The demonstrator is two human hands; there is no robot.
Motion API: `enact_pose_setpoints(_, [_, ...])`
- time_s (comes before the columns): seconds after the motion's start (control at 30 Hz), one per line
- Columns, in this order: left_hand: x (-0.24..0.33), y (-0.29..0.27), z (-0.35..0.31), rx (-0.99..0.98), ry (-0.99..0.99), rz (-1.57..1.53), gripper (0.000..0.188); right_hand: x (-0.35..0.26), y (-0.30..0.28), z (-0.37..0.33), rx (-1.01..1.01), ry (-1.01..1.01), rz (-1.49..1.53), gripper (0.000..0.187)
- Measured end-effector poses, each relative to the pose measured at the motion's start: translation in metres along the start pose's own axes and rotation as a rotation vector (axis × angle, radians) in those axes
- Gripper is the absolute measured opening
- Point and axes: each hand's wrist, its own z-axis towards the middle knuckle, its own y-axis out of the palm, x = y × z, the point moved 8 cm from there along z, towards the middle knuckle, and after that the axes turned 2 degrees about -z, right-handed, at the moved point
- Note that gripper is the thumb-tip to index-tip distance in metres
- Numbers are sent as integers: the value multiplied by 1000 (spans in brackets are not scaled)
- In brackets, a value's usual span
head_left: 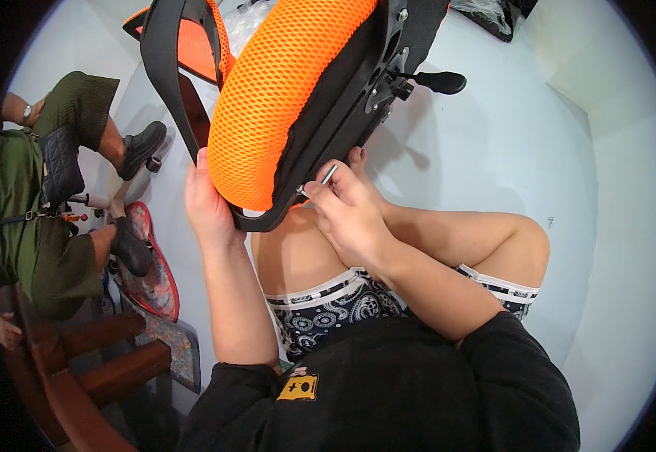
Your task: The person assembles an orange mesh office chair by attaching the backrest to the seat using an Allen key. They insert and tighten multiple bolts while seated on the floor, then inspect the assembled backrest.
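An office chair seat with orange mesh (290,90) and a black underside is tipped up before me, beside my bare legs. My left hand (213,207) is closed around the lower end of its black armrest (171,68). In my closed right hand (354,218), thumb and fingers pinch a thin metal hex key (330,174). A small bolt (301,190) sits at the black edge near my right fingertips; whether the key is seated in it I cannot tell. Higher up, a metal bracket (388,64) and a black lever (441,81) show on the underside.
At the left sits another person in green clothing (12,226) and dark clogs (143,147). Nearby are a brown wooden chair (125,373) and a red-edged patterned thing (155,279). Clear plastic wrapping (486,9) lies at the far side, near a white wall (622,151).
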Motion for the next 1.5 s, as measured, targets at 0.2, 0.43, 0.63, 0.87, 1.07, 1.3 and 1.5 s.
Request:
enact_pose_setpoints(0.2, [3,6,-4,52,1,12,24,3,3,-5,14,68,74,13])
enact_pose_setpoints(0.43, [2,7,-6,-5,16,1,26,0,0,-7,42,-32,-74,14])
enact_pose_setpoints(0.63, [1,10,-6,-19,19,6,27,-2,0,-9,141,-77,-183,12])
enact_pose_setpoints(0.87, [3,11,-8,4,24,33,27,-12,3,-11,114,-247,-224,10])
enact_pose_setpoints(1.07, [4,8,-8,40,25,60,26,-66,31,-32,-52,-867,-1033,18])
enact_pose_setpoints(1.3, [-1,8,-4,43,3,24,25,-58,47,-42,-459,-1111,-1492,21])
enact_pose_setpoints(1.5, [0,8,-1,30,-12,33,28,-55,22,-35,-104,-703,-607,16])
